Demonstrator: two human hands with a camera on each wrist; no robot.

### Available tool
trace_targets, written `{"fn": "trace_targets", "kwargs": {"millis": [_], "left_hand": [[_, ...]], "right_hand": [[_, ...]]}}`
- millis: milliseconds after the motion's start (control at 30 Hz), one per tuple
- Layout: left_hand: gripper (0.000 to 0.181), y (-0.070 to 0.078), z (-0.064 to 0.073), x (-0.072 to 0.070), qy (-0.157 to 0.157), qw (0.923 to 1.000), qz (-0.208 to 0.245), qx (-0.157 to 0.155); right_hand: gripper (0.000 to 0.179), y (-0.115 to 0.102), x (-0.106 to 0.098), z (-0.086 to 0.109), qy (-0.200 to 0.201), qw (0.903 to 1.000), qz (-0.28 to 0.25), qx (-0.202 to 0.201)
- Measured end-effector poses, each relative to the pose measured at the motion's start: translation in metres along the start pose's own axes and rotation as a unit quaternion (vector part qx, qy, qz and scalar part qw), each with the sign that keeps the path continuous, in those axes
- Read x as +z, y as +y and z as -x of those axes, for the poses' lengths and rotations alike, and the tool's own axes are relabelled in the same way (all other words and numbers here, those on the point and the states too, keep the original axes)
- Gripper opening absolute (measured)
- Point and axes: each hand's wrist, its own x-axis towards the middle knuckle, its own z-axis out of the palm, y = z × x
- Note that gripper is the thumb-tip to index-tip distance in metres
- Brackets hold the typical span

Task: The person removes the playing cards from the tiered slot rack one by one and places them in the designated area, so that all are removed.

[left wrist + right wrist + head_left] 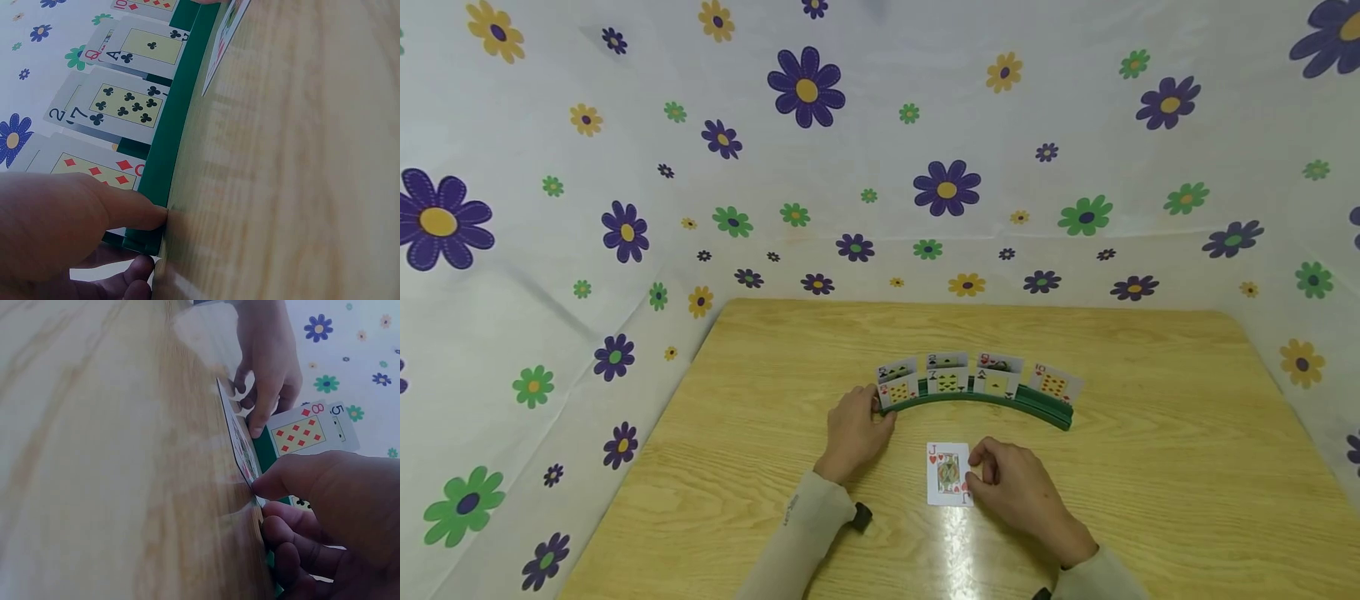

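Note:
My left hand (853,429) grips the left end of a curved green card holder (164,150), thumb on its front side. With thumb and fingertips my right hand (1021,493) pinches the right edge of a jack of hearts (946,477), face up in front of the holder. In the right wrist view the jack shows nearly edge-on between thumb and fingers. Standing in the holder's front row are an eight of diamonds (299,435), a seven of clubs (122,106) and an ace of clubs (150,47). A ten of diamonds (1054,384) stands near the right end.
Behind the front cards stand a five (338,428), a two (947,360) and a queen (1000,363), partly hidden. The wooden table (760,375) meets a flower-patterned cloth (865,167) along its back and sides.

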Motion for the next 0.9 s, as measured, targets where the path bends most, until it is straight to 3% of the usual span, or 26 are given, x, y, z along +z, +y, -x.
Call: {"fn": "trace_targets", "kwargs": {"millis": [267,533,733,900], "left_hand": [[0.022,0.000,-0.002,0.001,-0.002,1.0000,-0.004,0.003],[0.023,0.000,0.000,0.005,-0.005,1.0000,-0.002,-0.007],[0.023,0.000,0.000,0.006,-0.008,0.9999,0.007,-0.006],[0.022,-0.003,-0.001,0.004,0.002,0.9999,0.007,-0.007]], "right_hand": [[0.013,0.002,-0.002,0.000,0.002,1.0000,0.000,-0.006],[0.007,0.002,-0.005,0.002,0.016,0.9989,-0.042,-0.007],[0.004,0.003,-0.012,0.000,0.080,0.9960,-0.031,-0.026],[0.002,0.003,-0.021,-0.008,0.163,0.9850,0.027,-0.051]]}}
